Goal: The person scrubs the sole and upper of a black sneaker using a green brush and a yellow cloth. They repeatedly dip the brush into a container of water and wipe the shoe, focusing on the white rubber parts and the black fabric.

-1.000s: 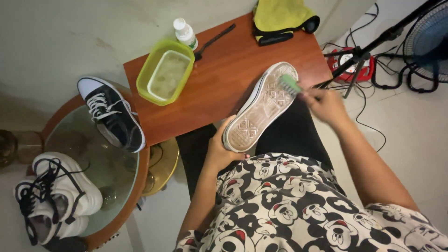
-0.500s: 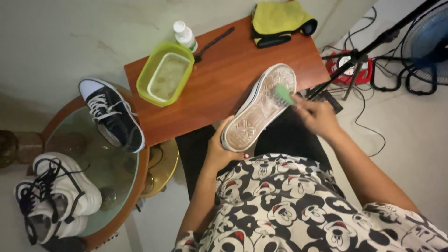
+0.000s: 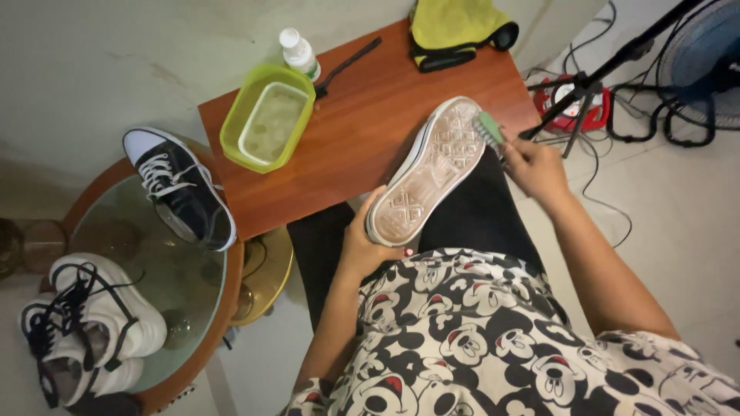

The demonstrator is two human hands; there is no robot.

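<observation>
Wooden desk [image 3: 362,131]: carries a green tub [image 3: 267,117] of cloudy liquid, a white bottle [image 3: 297,52] and a yellow cloth [image 3: 455,27], all within reach; beside it a round glass table [image 3: 154,262] bears a black sneaker [image 3: 181,189] and white sneakers [image 3: 85,327]. Shoe [image 3: 428,169]: sole up over the lap, heel gripped by the closed fingers of the left hand [image 3: 370,243], apparently to steady it. Green brush [image 3: 488,127]: pinched in the right hand [image 3: 536,166], bristles touching the toe of the sole.
</observation>
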